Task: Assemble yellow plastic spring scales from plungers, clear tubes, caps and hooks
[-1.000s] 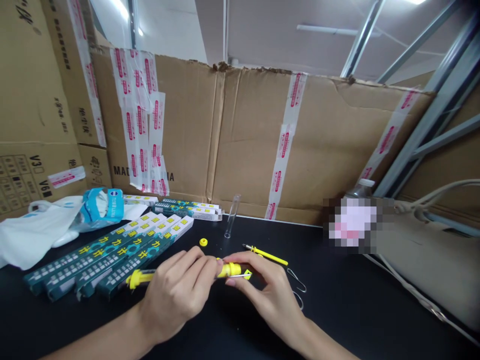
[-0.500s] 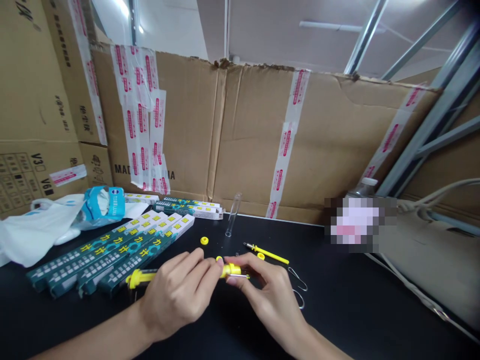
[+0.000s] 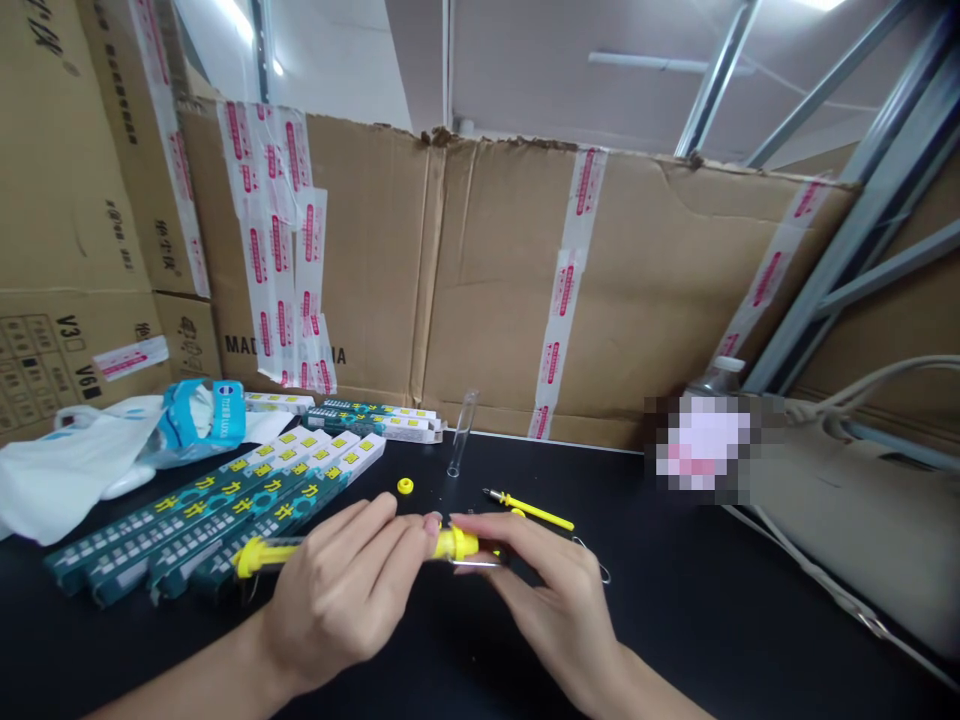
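Concealing its middle section, the left hand is wrapped around the yellow tube. The right hand pinches the tube's right end; its fingers partly obscure a thin metal rod, and the rod's far end cannot be made out. Both forearms are cut off below. Held crosswise above the bench, the tube shows a transparent wall and yellow fittings at both ends.

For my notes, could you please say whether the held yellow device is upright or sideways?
Sideways: the yellow device runs roughly level through the left hand to the right hand.
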The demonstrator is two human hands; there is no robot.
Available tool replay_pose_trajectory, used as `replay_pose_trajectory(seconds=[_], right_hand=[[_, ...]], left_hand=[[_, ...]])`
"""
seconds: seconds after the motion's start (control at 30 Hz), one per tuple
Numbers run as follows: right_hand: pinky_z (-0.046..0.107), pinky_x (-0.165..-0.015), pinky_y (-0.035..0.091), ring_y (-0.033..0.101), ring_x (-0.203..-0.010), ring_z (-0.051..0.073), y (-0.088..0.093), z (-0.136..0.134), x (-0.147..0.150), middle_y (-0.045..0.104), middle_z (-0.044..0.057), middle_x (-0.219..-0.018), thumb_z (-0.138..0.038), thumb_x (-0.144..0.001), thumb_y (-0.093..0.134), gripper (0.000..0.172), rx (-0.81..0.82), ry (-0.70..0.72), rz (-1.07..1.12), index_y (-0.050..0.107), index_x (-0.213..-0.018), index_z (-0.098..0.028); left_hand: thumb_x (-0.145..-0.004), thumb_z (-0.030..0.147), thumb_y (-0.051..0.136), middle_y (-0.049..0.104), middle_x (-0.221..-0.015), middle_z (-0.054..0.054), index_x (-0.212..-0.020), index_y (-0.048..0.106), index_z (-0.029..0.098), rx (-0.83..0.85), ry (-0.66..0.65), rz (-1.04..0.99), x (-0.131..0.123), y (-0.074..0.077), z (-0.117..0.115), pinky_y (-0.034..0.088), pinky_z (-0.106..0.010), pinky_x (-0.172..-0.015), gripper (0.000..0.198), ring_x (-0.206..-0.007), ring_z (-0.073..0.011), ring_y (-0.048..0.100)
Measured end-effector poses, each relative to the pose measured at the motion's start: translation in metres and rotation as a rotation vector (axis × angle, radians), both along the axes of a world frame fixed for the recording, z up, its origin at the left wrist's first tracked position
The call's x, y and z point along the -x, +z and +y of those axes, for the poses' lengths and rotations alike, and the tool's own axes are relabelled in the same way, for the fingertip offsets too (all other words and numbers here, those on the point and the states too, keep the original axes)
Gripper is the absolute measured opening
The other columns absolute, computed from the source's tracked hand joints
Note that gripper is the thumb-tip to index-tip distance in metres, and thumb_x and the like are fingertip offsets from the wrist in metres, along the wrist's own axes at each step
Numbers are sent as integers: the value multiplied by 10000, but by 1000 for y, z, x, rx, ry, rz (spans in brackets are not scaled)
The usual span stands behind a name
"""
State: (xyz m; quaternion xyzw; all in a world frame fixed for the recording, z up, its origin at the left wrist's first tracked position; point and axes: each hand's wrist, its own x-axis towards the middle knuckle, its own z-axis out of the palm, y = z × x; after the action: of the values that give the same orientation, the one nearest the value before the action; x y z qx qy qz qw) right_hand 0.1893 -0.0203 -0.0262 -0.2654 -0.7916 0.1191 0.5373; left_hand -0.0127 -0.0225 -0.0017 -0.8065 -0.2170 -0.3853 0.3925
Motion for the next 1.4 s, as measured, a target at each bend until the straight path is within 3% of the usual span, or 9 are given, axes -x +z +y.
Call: replay_pose_trajectory(seconds=[0.17,0.33,0.47,0.57,0.7,0.8,1.03,1.27,1.4], right_hand=[[235,-734,598,734,-815,174,-3,3,2,765,67,-937,-20,-863,599,281,-48,82,-10,687,-1066,-193],[255,-762,582,719,-831,184,-1,3,3,751,50,-969,-143,-797,740,234,166,54,-31,681,-1015,-206],[271,-795,567,699,-893,189,5,0,2,727,42,-1032,-265,-804,759,345,300,60,-53,648,-1129,-229],[282,-809,547,670,-908,183,4,-2,3,694,56,-1058,-240,-900,645,374,270,39,-149,569,-1266,-228],[290,-862,516,628,-989,184,-1,-5,5,641,81,-1105,-178,-965,502,278,230,44,-185,546,-1237,-210],[297,-875,507,611,-998,186,-3,-6,7,628,86,-1090,-140,-968,463,236,183,12,-170,557,-1174,-205],[306,-863,528,598,-976,195,-6,2,3,615,71,-1079,-76,-922,500,303,138,-49,-166,532,-1181,-230],[271,-814,548,564,-981,184,-9,3,3,581,85,-1088,15,-896,392,396,92,-10,-221,502,-1197,-217],[303,-856,536,578,-995,188,-10,6,3,594,82,-1107,-13,-919,413,370,89,-21,-238,515,-1205,-225]], left_hand=[[-934,42,492,725,-662,-40,-912,619,77,2,-33,-20,1,-6,0,578,-314,-643,133,-622,-178,696],[-937,47,477,735,-706,-64,-930,641,59,11,-35,22,2,-9,4,569,-329,-674,165,-674,-192,696],[-893,55,555,733,-713,-86,-896,640,49,-10,-33,30,0,-4,5,520,-352,-554,85,-615,-220,662],[-859,55,604,719,-682,-89,-856,632,50,-35,-21,32,-1,0,4,482,-353,-507,29,-576,-232,637],[-857,55,606,703,-649,-70,-816,622,69,-71,2,43,-4,0,1,462,-346,-503,46,-572,-235,631],[-849,42,612,697,-660,-52,-844,620,70,-65,50,23,-8,-2,-1,473,-348,-540,30,-600,-232,632],[-968,127,433,677,-712,-54,-958,608,89,101,179,13,-7,-8,3,505,-357,-613,179,-670,-238,637],[-951,110,447,600,-629,-7,-878,577,152,185,155,35,-6,-14,5,468,-318,-552,155,-580,-201,590],[-948,116,439,620,-673,-25,-922,575,141,200,173,32,-6,-15,3,491,-328,-588,140,-645,-221,624]])
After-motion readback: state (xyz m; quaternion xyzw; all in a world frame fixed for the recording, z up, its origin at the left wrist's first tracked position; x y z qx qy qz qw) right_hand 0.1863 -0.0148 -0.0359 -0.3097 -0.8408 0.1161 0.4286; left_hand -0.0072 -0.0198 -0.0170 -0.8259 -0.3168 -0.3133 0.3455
